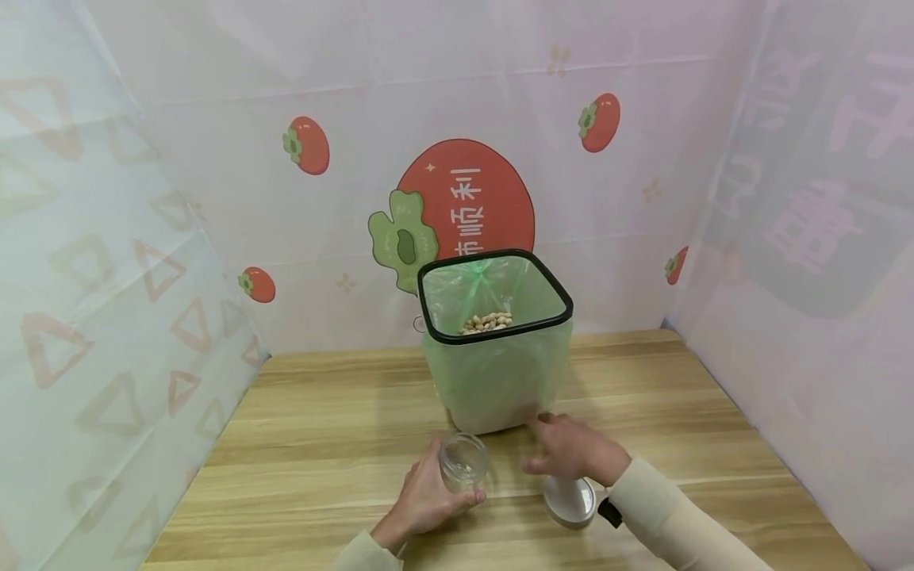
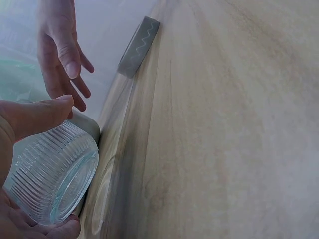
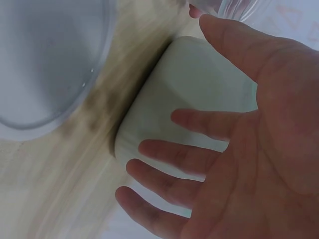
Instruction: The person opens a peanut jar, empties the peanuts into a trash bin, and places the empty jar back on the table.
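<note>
My left hand [image 1: 428,492] grips a clear glass jar [image 1: 464,461], thumb on one side and fingers on the other. In the left wrist view the ribbed wall and thick base of the jar [image 2: 60,172] show close to the tabletop; nothing is visible inside it. My right hand [image 1: 574,450] is in the air near the foot of a bin [image 1: 500,377], and the right wrist view shows its palm and spread fingers [image 3: 169,159] holding nothing. Just in front of that hand, a round grey-white lid [image 1: 570,503] lies on the table.
The bin has a pale green liner and a black rim [image 1: 428,313], with peanuts [image 1: 487,322] inside. It stands on the wooden table [image 1: 321,444] toward the back. Printed cloth walls [image 1: 343,71] enclose the back and both sides. A small black object [image 1: 610,512] sits by the right wrist.
</note>
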Available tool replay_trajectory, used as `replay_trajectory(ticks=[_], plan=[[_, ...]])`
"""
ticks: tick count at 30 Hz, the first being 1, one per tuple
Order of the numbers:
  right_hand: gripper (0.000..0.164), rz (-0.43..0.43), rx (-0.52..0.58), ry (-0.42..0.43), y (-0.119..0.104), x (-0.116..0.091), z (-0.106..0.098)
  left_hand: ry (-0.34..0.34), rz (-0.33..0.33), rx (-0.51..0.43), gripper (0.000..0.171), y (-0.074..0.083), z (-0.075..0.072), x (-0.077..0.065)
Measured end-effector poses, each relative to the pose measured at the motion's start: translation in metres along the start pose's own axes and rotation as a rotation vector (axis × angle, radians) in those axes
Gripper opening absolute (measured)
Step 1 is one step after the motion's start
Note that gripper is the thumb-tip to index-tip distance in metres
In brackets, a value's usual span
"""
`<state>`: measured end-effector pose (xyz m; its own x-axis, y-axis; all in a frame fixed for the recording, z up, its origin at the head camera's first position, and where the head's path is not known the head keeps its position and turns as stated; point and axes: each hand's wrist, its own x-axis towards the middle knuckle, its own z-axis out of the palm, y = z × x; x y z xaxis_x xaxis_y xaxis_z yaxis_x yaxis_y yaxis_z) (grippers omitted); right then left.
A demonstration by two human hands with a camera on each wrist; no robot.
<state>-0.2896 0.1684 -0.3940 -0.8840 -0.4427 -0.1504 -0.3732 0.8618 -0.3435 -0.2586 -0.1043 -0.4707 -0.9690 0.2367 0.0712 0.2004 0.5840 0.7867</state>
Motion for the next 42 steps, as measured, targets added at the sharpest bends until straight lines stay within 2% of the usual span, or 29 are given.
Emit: replay_trajectory(ticks=[8,18,29,36,42], plan=[[0.081,-0.007,-0.02,0.021,0.001,0.002,0.009,-0.012,-0.003,-0.003,0.105,-0.001,0.001,0.0],[0.088,0.027,-0.018,0.008,0.003,0.004,0.017,-0.009,-0.002,-0.001,0.101,-0.002,0.002,0.001],[0.08,0.028,0.009,0.008,0.001,0.004,0.023,-0.011,-0.007,0.013,0.102,-0.004,0.004,0.002],[0.078,0.035,0.007,0.006,0.0,0.004,0.028,-0.021,0.016,0.019,0.103,-0.005,0.003,0.003],[0.075,0.024,-0.016,0.033,0.0,0.003,0.032,0.009,-0.024,0.043,0.102,-0.008,0.001,0.003]])
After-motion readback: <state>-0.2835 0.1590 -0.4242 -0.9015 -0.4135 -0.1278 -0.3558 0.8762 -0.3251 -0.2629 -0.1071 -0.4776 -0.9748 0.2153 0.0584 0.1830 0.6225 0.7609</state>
